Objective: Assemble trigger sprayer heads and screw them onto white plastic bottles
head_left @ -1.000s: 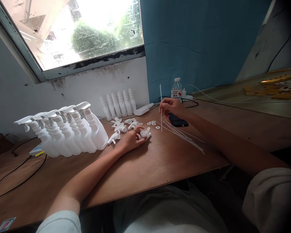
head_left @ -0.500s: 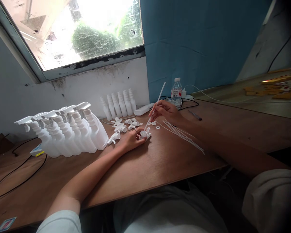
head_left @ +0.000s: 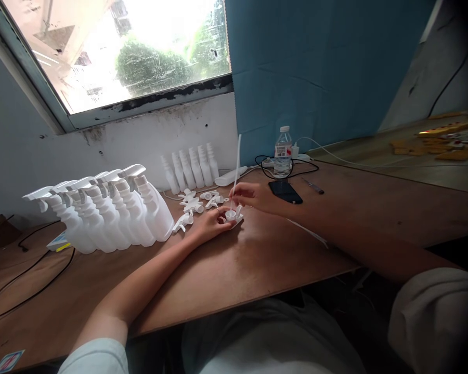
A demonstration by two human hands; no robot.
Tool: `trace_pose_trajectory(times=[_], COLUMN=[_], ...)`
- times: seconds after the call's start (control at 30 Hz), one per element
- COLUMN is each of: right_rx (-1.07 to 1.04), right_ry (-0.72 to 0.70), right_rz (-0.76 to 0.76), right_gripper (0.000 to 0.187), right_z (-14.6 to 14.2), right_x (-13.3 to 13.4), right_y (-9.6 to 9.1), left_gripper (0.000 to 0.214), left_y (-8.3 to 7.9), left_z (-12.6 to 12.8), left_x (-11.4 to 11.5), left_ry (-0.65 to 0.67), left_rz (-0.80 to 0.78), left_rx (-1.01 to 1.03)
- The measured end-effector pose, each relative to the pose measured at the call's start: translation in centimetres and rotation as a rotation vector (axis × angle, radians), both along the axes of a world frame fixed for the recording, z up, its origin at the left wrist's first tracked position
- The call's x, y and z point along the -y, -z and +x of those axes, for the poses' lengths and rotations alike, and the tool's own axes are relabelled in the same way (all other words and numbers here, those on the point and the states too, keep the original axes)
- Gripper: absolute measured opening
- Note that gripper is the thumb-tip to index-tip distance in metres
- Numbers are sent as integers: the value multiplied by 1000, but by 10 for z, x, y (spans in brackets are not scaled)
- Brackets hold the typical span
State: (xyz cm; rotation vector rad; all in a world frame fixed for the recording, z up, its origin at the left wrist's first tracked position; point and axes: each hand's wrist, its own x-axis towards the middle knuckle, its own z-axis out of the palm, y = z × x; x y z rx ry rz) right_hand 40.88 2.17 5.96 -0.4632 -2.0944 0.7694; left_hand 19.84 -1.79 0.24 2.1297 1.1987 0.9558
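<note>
My left hand rests on the table, its fingers closed around a white spray trigger head whose round cap opening faces up. A thin white dip tube stands almost upright with its lower end in that opening. My right hand pinches the tube low down, just above the cap. Several loose white trigger heads lie just beyond my left hand. Part of a bundle of white tubes shows below my right forearm, which hides the rest.
White spray bottles with trigger heads stand in a row at left. Several bottles without heads line the wall. A water bottle, a black phone, a screwdriver and cables lie at the back right of the brown table.
My right hand has slid down the tube toward the cap. The tube has swung from leaning right to nearly upright. My left hand stays in place.
</note>
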Motion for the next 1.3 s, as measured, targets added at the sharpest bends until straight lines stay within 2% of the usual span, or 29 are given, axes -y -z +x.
trace_pose_trajectory(times=[0.1,0.2,0.37,0.53,0.7,0.93,1.13,1.3], right_rx=[173,189,191,237,269,344,319,338], right_ry=[68,92,96,43,-50,-127,-28,-43], right_rz=[168,258,184,125,87,149,283,310], right_gripper=[26,22,17,21,28,28,25,22], right_z=[-8,-14,-15,-13,-10,-10,-10,-12], right_x=[1,3,-5,-15,-14,-15,-11,-8], right_y=[9,14,17,18,13,10,15,17], left_gripper=[39,35,30,33,39,29,28,32], left_y=[-1,-4,-6,-3,-3,-6,-4,-3], left_z=[-1,1,2,2,3,3,4,3], left_x=[-2,0,0,-2,-1,1,-1,-2], left_ry=[95,120,92,91,78,100,102,105], left_rz=[-8,-5,6,-2,-19,3,5,-13], left_rx=[53,60,53,73,114,92,78,81])
